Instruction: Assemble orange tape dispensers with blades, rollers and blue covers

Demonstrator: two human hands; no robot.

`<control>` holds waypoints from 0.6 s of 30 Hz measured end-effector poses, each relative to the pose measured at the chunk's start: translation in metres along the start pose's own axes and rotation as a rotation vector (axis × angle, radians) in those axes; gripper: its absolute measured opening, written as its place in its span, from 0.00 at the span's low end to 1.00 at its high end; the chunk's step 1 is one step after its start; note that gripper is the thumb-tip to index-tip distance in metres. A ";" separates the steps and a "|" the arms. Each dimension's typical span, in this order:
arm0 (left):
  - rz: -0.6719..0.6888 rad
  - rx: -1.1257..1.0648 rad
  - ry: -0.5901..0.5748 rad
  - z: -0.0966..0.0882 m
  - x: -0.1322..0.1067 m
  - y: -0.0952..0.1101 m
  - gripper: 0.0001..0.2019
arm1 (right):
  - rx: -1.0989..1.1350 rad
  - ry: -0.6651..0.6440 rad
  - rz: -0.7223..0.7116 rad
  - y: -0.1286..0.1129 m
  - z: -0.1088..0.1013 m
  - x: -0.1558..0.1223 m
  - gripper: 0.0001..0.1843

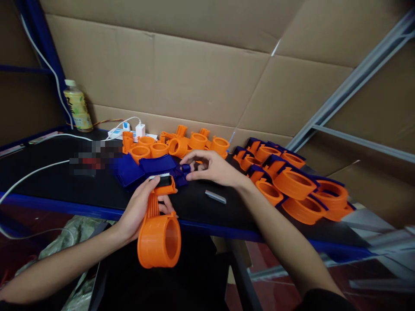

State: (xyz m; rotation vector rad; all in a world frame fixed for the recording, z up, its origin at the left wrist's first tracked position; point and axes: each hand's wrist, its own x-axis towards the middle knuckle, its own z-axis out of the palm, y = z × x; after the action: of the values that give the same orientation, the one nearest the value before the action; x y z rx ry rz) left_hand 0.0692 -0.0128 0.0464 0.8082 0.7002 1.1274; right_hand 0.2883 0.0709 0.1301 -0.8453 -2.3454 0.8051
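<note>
One capped bottle point(78, 108), dispenser point(154, 242) in hand point(138, 209)

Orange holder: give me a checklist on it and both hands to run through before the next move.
1. Left hand grips the orange holder: ok.
2. Toothed strip present at the holder's upper end: ok.
3. Toothed strip firmly fixed: cannot tell.
4. Right hand fingers at a small blue part: ok; firmness of grip hidden.
5. Blue part on the holder: not ok, none shows on it.
6. Grey strip in sight: ok, lying on the table.
</note>
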 end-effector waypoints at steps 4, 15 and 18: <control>0.019 0.021 -0.004 0.002 0.000 0.000 0.16 | 0.037 0.102 0.007 -0.014 0.027 -0.014 0.23; -0.002 0.044 -0.014 0.002 -0.001 0.001 0.16 | -0.230 0.234 -0.262 -0.018 0.049 -0.027 0.19; -0.035 0.062 -0.055 0.000 0.000 0.001 0.15 | -0.282 0.272 -0.311 -0.015 0.052 -0.032 0.19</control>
State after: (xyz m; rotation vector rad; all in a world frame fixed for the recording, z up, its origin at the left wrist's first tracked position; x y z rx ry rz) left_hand 0.0686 -0.0129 0.0469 0.8728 0.7035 1.0528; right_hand 0.2708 0.0208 0.0957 -0.6286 -2.2924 0.2191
